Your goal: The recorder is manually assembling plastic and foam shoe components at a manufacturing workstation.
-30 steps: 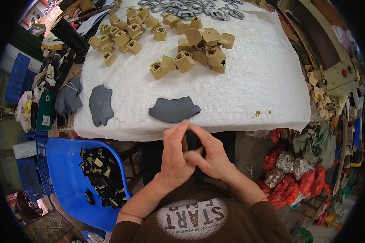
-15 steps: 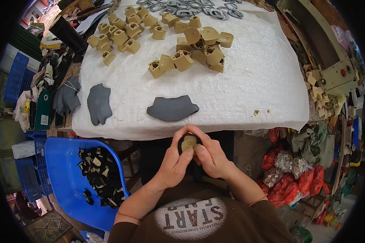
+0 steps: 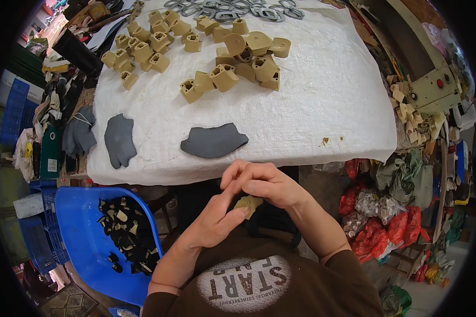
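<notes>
My left hand [image 3: 215,216] is closed on a tan shoe heel [image 3: 250,205], its thumb lying along the heel's near side. My right hand [image 3: 274,186] is curled over the heel's far side, its fingers bent across the left fingertips. The fingers hide much of the heel and whatever the right fingertips press on. Both hands are just off the table's near edge, above my lap. Beyond them, a dark grey curved leather-like piece [image 3: 214,140] lies flat on the white woven sheet [image 3: 301,121]. Another grey piece [image 3: 119,140] lies further left.
Many tan heels [image 3: 223,77] lie in two groups toward the back, with grey ring-shaped pieces [image 3: 227,16] behind them. A blue tub [image 3: 71,232] at my left holds black and tan pieces [image 3: 127,227]. Red plastic bags [image 3: 373,235] sit at lower right.
The heel has turned and tilted between my hands. My right hand has shifted over the left fingers, and the dark rim seen round the heel is now hidden. The whole view has shifted slightly.
</notes>
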A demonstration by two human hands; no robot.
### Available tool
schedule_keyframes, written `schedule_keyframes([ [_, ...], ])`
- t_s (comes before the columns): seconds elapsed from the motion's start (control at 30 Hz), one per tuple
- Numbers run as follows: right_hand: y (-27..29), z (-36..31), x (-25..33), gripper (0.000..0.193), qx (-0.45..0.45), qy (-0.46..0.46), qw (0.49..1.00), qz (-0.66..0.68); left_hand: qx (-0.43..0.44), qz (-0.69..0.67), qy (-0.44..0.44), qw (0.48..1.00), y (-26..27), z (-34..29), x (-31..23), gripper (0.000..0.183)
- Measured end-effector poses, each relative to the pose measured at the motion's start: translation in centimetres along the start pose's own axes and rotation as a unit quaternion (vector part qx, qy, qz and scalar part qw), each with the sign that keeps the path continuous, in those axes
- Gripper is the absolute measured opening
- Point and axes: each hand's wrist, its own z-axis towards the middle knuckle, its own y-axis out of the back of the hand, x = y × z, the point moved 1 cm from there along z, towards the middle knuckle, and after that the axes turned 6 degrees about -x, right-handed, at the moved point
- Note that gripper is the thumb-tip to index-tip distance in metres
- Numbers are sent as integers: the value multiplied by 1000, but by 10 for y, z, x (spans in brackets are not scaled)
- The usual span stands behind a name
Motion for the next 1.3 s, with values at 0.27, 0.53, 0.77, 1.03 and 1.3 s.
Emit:
schedule_keyframes([
  [0.27,-23,-10,-7,16,-89,99,978,-160,-84,27,-5,996,-7,4,1,43],
  [0.53,-32,-27,-29,46,-176,-34,982,54,-173,-213,31,961,-19,4,13,39],
  [0.77,-52,-14,-26,38,-210,173,943,-195,-271,-28,-99,957,-20,5,15,39],
  [1.03,-30,7,-14,35,-130,180,902,-371,-356,-50,-69,931,28,-30,29,40],
  [1.3,0,38,-6,24,-189,208,730,-623,-633,491,52,596,120,-160,78,36],
])
